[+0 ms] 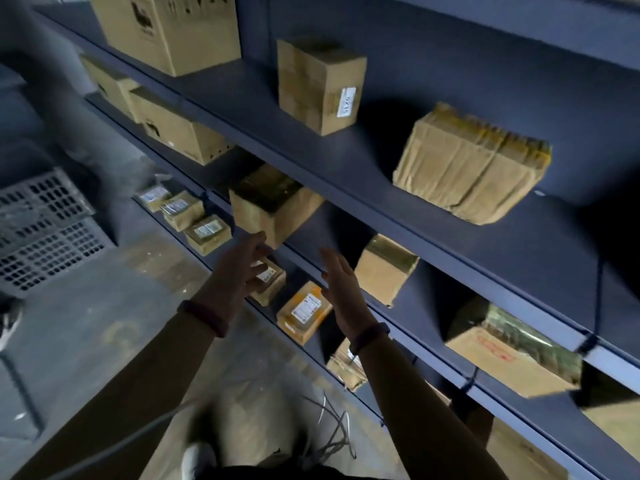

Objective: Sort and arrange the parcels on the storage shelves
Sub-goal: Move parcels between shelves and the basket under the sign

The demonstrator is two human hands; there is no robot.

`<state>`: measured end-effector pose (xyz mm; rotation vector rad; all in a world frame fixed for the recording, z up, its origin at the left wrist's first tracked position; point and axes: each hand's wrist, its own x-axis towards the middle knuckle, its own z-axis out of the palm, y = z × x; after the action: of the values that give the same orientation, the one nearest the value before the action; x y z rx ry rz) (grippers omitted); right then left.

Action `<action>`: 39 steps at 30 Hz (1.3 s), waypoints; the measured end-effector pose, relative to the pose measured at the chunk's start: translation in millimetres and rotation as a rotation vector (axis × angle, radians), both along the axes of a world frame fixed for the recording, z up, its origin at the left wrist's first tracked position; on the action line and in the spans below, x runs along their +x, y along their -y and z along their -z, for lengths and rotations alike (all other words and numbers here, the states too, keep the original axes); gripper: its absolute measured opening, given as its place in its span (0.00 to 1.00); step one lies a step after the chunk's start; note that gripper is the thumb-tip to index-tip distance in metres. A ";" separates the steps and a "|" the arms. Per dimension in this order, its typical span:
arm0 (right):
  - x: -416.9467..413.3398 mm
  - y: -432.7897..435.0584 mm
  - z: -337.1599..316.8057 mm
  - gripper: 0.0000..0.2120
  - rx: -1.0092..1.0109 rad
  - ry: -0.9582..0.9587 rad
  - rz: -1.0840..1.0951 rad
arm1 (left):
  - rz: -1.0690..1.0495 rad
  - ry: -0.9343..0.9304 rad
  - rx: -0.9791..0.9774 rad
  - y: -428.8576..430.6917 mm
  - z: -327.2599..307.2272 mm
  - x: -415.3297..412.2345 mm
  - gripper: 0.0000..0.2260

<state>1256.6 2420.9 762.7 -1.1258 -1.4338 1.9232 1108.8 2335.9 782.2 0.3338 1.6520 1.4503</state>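
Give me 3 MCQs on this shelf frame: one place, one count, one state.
1. Where is the tape-wrapped brown paper bundle?
A. floor
B. dark metal shelf above the hands
C. grey perforated crate

2. How many wrists show a dark band?
A. none
B. one
C. two

3. The person's hands are
A. open, gripping nothing
B. both clamped on a parcel
C. out of view

Key: 1 B, it lies on that shelf, right of the upright cardboard box. 2 C, one band on each wrist. 3 A, left hand and right hand have spread fingers near the small brown box.
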 end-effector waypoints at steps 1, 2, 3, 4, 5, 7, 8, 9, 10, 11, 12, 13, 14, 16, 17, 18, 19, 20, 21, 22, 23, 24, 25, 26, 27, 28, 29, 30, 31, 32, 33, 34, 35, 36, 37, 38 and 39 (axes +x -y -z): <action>-21.1 0.1 0.3 0.06 0.010 0.005 -0.010 | 0.021 -0.003 0.016 0.2 2.4 -22.0 0.15; -42.4 0.8 0.8 0.06 0.015 0.004 -0.017 | 0.044 -0.006 0.026 0.9 5.0 -44.3 0.15; -64.5 1.4 1.7 0.06 0.017 0.006 -0.020 | 0.055 -0.001 0.032 2.5 6.7 -66.9 0.14; -87.6 2.6 2.3 0.06 0.016 0.009 -0.017 | 0.059 0.000 0.036 4.3 7.9 -90.9 0.13; -107.7 3.8 2.1 0.07 0.017 0.017 -0.012 | 0.057 0.000 0.041 6.0 8.6 -110.6 0.12; -160.3 9.6 -1.0 0.11 0.015 0.010 0.021 | 0.055 -0.001 0.050 10.6 8.0 -162.7 0.11; -182.7 12.0 -4.2 0.12 0.011 -0.002 0.031 | 0.058 -0.002 0.047 11.9 5.9 -185.4 0.11; -210.6 16.3 -7.3 0.10 0.012 -0.018 0.043 | 0.063 -0.005 0.044 13.9 2.4 -213.7 0.11; -236.8 20.4 -10.6 0.10 0.018 -0.028 0.056 | 0.068 -0.013 0.045 16.0 -1.7 -240.5 0.11; -262.0 24.2 -14.1 0.12 0.013 -0.042 0.075 | 0.073 -0.027 0.042 17.9 -5.8 -266.1 0.11; -285.3 27.6 -18.3 0.15 -0.002 -0.057 0.094 | 0.075 -0.046 0.032 18.8 -10.2 -289.6 0.13; -308.2 29.9 -22.1 0.17 -0.012 -0.059 0.106 | 0.070 -0.060 0.021 19.3 -14.7 -312.6 0.15; -330.1 31.2 -25.0 0.16 -0.012 -0.055 0.109 | 0.062 -0.063 0.014 19.9 -19.9 -334.5 0.17; -369.7 31.9 -31.2 0.11 -0.007 -0.045 0.114 | 0.050 -0.058 0.008 20.2 -28.7 -373.2 0.18; -389.2 31.7 -34.1 0.09 -0.004 -0.044 0.109 | 0.050 -0.055 0.010 20.3 -32.5 -391.0 0.17; -409.1 30.9 -37.3 0.08 0.001 -0.048 0.102 | 0.051 -0.050 0.014 19.7 -36.2 -408.3 0.16; -428.2 29.0 -40.6 0.06 0.009 -0.049 0.102 | 0.047 -0.039 0.018 18.1 -40.0 -425.1 0.15; -445.8 26.8 -44.8 0.04 0.021 -0.057 0.113 | 0.043 -0.027 0.023 15.8 -43.6 -441.2 0.15; -462.8 23.0 -48.4 0.04 0.039 -0.070 0.127 | 0.043 -0.029 0.032 11.9 -46.1 -457.9 0.16; -478.5 17.9 -52.7 0.04 0.059 -0.093 0.136 | 0.051 -0.043 0.039 7.2 -48.8 -474.5 0.17; -493.1 11.1 -57.0 0.07 0.078 -0.121 0.145 | 0.061 -0.068 0.045 1.8 -51.0 -491.4 0.18; -506.2 2.5 -61.8 0.11 0.100 -0.146 0.155 | 0.065 -0.090 0.048 -3.3 -53.9 -508.1 0.18; -518.8 -8.5 -66.3 0.14 0.129 -0.161 0.165 | 0.067 -0.107 0.055 -9.3 -56.4 -525.3 0.17; -530.8 -21.4 -71.1 0.16 0.163 -0.168 0.177 | 0.078 -0.134 0.067 -16.7 -59.3 -542.5 0.16; -542.0 -36.6 -75.6 0.18 0.198 -0.167 0.195 | 0.102 -0.173 0.081 -25.5 -62.6 -559.9 0.16; -552.8 -53.1 -79.7 0.20 0.229 -0.164 0.220 | 0.128 -0.213 0.093 -35.1 -67.0 -577.7 0.16; -562.9 -70.9 -83.2 0.21 0.257 -0.160 0.254 | 0.129 -0.230 0.102 -46.6 -72.2 -595.7 0.16; -572.4 -89.2 -87.0 0.21 0.285 -0.161 0.293 | 0.116 -0.232 0.103 -59.5 -78.7 -613.7 0.16; -581.8 -107.6 -91.5 0.21 0.307 -0.163 0.336 | 0.093 -0.227 0.100 -73.5 -85.0 -632.1 0.17; -591.1 -125.4 -96.1 0.21 0.323 -0.164 0.383 | 0.076 -0.233 0.092 -89.4 -93.1 -649.8 0.19; -599.9 -142.1 -100.1 0.22 0.333 -0.165 0.429 | 0.060 -0.249 0.080 -106.3 -101.2 -667.3 0.20; -608.1 -157.2 -104.2 0.23 0.341 -0.164 0.471 | 0.045 -0.267 0.064 -123.9 -109.9 -684.3 0.21; -615.3 -170.2 -107.6 0.24 0.349 -0.158 0.504 | 0.030 -0.285 0.049 -141.9 -117.6 -701.2 0.22; -621.6 -181.6 -110.7 0.25 0.360 -0.154 0.525 | 0.021 -0.300 0.047 -159.8 -123.8 -718.0 0.22; -627.3 -191.3 -113.2 0.26 0.374 -0.152 0.535 | 0.018 -0.316 0.055 -176.7 -129.0 -734.1 0.23; -632.2 -198.7 -115.1 0.27 0.386 -0.152 0.537 | 0.023 -0.343 0.065 -190.9 -132.7 -748.5 0.26; -636.8 -205.0 -117.0 0.29 0.391 -0.157 0.541 | 0.035 -0.377 0.075 -203.7 -136.7 -761.2 0.29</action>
<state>619.8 2625.9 879.7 -1.0164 -1.1936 1.2614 347.6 2539.6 918.9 0.7097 1.8773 1.4906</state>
